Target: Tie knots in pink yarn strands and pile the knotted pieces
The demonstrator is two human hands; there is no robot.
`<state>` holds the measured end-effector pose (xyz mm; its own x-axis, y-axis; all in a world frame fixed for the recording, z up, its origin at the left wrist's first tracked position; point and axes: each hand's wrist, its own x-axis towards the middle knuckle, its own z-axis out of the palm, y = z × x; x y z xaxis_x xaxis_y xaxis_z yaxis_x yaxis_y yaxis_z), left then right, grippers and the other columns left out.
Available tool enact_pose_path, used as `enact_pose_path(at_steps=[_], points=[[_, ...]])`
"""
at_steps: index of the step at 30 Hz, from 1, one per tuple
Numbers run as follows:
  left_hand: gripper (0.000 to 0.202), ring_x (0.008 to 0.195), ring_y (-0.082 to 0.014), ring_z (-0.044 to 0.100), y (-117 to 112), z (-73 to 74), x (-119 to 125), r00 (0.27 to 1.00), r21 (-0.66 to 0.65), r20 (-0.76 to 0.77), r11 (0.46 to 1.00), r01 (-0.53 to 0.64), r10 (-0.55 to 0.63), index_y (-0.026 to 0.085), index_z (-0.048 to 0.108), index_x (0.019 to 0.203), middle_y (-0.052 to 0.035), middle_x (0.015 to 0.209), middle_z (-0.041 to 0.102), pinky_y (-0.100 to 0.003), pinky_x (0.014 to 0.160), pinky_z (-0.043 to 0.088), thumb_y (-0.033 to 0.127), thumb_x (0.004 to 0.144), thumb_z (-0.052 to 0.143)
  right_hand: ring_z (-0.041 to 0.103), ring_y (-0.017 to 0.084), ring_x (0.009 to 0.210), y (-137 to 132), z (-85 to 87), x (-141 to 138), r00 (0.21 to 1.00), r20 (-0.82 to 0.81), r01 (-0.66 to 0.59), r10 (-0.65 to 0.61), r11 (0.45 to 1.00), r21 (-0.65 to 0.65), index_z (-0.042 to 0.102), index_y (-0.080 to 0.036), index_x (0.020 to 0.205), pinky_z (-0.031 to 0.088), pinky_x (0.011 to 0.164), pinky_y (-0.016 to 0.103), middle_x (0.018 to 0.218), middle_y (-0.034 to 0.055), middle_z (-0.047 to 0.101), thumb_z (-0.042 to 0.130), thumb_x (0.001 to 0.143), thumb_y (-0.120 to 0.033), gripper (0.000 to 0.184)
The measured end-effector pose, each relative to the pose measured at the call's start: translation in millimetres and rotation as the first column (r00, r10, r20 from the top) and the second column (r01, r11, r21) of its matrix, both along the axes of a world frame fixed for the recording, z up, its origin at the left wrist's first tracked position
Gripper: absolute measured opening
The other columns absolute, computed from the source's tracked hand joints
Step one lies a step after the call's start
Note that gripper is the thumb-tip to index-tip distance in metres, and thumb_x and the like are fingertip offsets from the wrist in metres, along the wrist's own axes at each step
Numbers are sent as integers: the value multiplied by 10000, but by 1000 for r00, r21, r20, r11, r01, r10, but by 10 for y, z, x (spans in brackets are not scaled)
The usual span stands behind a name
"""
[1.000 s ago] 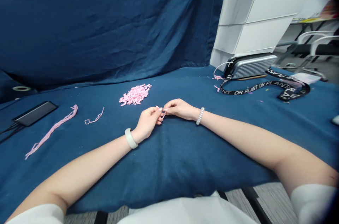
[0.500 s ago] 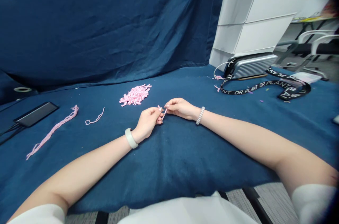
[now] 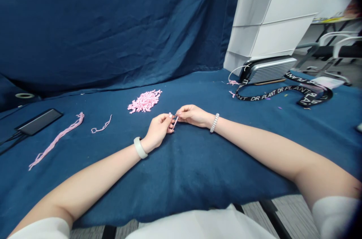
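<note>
My left hand (image 3: 158, 129) and my right hand (image 3: 192, 115) meet at the middle of the blue-covered table (image 3: 186, 163). Both pinch a short piece of pink string (image 3: 175, 120) between their fingertips, held just above the cloth. A pile of small pink knotted pieces (image 3: 144, 101) lies a little beyond the hands. To the left lie a single loose pink strand (image 3: 101, 126) and a long bundle of pink strings (image 3: 56, 140).
A black phone (image 3: 39, 120) with a cable rests at the far left. At the back right stand a silver ribbed case (image 3: 266, 68), a black lettered strap (image 3: 283, 92) and a white drawer unit (image 3: 271, 16). A blue cloth backdrop hangs behind.
The hands have barely moved; the right fingertips shifted slightly and the pink string between them now shows a bit more.
</note>
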<state>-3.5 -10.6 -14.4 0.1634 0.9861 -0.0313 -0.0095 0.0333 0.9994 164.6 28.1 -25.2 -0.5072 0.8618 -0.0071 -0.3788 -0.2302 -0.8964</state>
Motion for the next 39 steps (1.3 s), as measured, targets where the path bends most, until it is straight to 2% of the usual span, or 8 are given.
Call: enact_pose_path(at_steps=[7, 13, 20, 25, 30, 36, 39], points=[[241, 503, -61, 552, -28, 49, 2, 994, -7, -70, 997, 83, -83, 108, 610, 762, -45, 699, 629, -159, 460, 448, 346, 789, 595, 645, 148, 695, -35, 27, -12, 995, 56, -82, 77, 992, 93, 663, -120, 644, 479, 760, 328, 687, 49, 689, 794, 575, -249, 196], [267, 497, -72, 560, -20, 23, -22, 980, 17, -108, 985, 172, -169, 112, 644, 768, -52, 653, 645, -173, 488, 445, 375, 781, 600, 613, 120, 632, -39, 15, -7, 992, 96, -90, 77, 986, 144, 683, -111, 670, 478, 666, 271, 676, 47, 675, 785, 588, -263, 200], [263, 465, -66, 502, -21, 25, -32, 973, 50, -122, 978, 203, -196, 104, 652, 750, -27, 574, 603, -173, 466, 408, 360, 779, 598, 567, 106, 593, -56, 31, -1, 987, 130, -121, 93, 968, 220, 690, -105, 686, 445, 614, 259, 651, 43, 648, 762, 620, -274, 195], [269, 465, -68, 489, -15, 17, -39, 969, 53, -144, 976, 210, -200, 103, 649, 726, -33, 570, 595, -178, 469, 401, 362, 777, 601, 567, 110, 597, -61, 34, -6, 989, 124, -103, 78, 972, 211, 688, -118, 677, 439, 607, 259, 646, 34, 642, 767, 604, -261, 179], [252, 478, -65, 501, -19, 20, -33, 967, 36, -145, 976, 216, -209, 110, 625, 734, -44, 649, 623, -177, 471, 401, 359, 770, 602, 562, 109, 600, -59, 37, -10, 990, 127, -80, 57, 979, 188, 686, -120, 652, 440, 605, 259, 645, 28, 631, 780, 576, -262, 186], [236, 448, -58, 462, -15, 3, -37, 964, 59, -150, 971, 231, -220, 121, 585, 733, -11, 599, 578, -177, 449, 377, 355, 767, 591, 537, 97, 596, -60, 31, -12, 984, 169, -94, 54, 967, 235, 668, -116, 636, 436, 619, 260, 628, 14, 614, 779, 579, -280, 206], [238, 441, -54, 434, -13, -3, -42, 960, 81, -159, 966, 245, -230, 124, 579, 743, 5, 580, 546, -174, 438, 351, 358, 781, 569, 542, 93, 593, -74, 40, -16, 985, 164, -86, 50, 972, 219, 651, -120, 660, 431, 621, 253, 633, 10, 625, 781, 581, -275, 218]])
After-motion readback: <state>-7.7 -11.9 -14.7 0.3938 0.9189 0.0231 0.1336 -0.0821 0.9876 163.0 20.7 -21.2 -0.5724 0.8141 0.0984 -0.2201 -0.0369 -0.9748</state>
